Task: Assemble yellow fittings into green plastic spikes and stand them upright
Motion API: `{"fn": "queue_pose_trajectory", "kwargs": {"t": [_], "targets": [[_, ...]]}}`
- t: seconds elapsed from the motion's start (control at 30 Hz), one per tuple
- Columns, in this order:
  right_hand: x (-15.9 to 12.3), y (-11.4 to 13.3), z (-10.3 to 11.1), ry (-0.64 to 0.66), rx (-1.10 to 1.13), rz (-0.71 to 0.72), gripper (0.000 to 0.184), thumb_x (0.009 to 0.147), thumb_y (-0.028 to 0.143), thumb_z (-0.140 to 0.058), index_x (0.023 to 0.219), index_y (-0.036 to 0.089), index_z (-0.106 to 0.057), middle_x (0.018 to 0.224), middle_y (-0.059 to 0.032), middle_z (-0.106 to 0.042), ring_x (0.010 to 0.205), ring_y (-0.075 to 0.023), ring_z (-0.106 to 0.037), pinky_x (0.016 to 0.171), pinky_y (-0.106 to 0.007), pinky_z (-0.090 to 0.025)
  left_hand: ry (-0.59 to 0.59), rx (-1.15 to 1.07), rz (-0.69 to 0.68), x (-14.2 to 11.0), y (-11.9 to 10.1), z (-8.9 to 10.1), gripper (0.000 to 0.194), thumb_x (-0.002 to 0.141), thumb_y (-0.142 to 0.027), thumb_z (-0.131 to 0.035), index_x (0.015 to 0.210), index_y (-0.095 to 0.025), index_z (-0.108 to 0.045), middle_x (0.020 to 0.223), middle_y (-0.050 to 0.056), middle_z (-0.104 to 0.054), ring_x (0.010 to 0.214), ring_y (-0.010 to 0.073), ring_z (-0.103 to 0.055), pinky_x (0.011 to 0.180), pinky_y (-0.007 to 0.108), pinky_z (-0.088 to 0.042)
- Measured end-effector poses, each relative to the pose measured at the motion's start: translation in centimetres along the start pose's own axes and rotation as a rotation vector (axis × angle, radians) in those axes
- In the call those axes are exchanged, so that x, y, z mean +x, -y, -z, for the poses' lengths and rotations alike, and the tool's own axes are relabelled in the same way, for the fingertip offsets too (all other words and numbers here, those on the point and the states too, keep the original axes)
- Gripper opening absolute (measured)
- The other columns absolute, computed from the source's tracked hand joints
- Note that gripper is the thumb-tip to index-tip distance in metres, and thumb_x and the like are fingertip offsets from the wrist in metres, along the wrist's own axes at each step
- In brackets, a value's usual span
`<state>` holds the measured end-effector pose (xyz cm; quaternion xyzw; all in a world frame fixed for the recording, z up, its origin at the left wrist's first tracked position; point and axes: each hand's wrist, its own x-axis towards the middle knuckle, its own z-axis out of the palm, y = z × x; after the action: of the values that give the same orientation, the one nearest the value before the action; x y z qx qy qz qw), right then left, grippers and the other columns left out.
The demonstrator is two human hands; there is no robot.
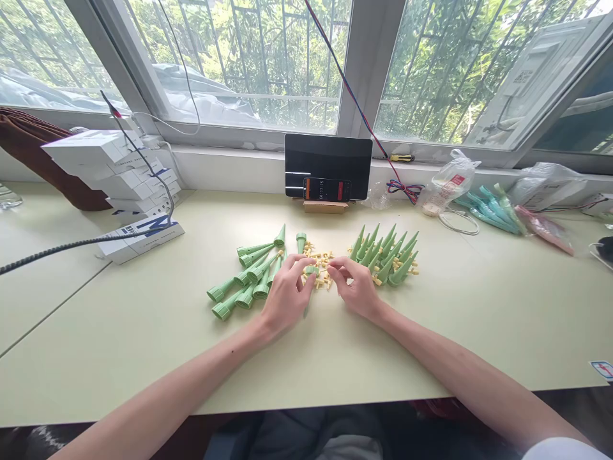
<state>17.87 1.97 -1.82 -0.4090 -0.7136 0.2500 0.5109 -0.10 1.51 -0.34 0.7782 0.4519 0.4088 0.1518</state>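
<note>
My left hand (286, 292) is closed around a green plastic cone spike (311, 271), its wide ribbed end up between thumb and fingers and its tip slanting down below the palm. Just to the right, my right hand (355, 289) has its thumb and fingertips pinched together over a loose pile of small yellow plastic pieces (322, 260); whatever is between them is too small to make out. Several green cones without yellow parts (249, 275) lie left of my left hand. Beyond my right hand, green cones with yellow pieces attached (385, 250) stand and lean in a group.
A phone showing a timer (328, 190) leans on a black tablet-like panel (330, 153) at the back. White boxes (129, 172) are stacked at the left, with a black cable (71, 245) in front. Plastic bags (447, 182) and turquoise packets (493, 207) lie back right.
</note>
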Motion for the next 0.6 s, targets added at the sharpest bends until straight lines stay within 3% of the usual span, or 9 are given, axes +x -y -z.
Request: {"fn": "queue_pose_trajectory", "kwargs": {"t": [0.17, 0.6], "targets": [[0.05, -0.21, -0.03, -0.014, 0.007, 0.007, 0.022, 0.097, 0.039, -0.051, 0.095, 0.019, -0.062, 0.084, -0.0044, -0.066, 0.052, -0.0099, -0.056, 0.047, -0.023, -0.045, 0.062, -0.001, 0.060, 0.09, 0.22, -0.09, 0.024, 0.092, -0.021, -0.053, 0.115, -0.019, -0.063, 0.117, 0.007, -0.062, 0.043, 0.0027, -0.042, 0.056, 0.025, -0.047], [0.03, -0.46, 0.13, -0.022, 0.011, 0.003, 0.018, 0.096, 0.034, -0.053, 0.099, 0.019, -0.062, 0.084, -0.0038, -0.067, 0.051, -0.0092, -0.056, 0.044, -0.021, -0.045, 0.149, -0.002, 0.123, 0.20, 0.36, -0.14, 0.027, 0.089, -0.020, -0.056, 0.116, -0.018, -0.062, 0.114, 0.006, -0.062, 0.047, 0.0056, -0.044, 0.062, 0.029, -0.048]]}}
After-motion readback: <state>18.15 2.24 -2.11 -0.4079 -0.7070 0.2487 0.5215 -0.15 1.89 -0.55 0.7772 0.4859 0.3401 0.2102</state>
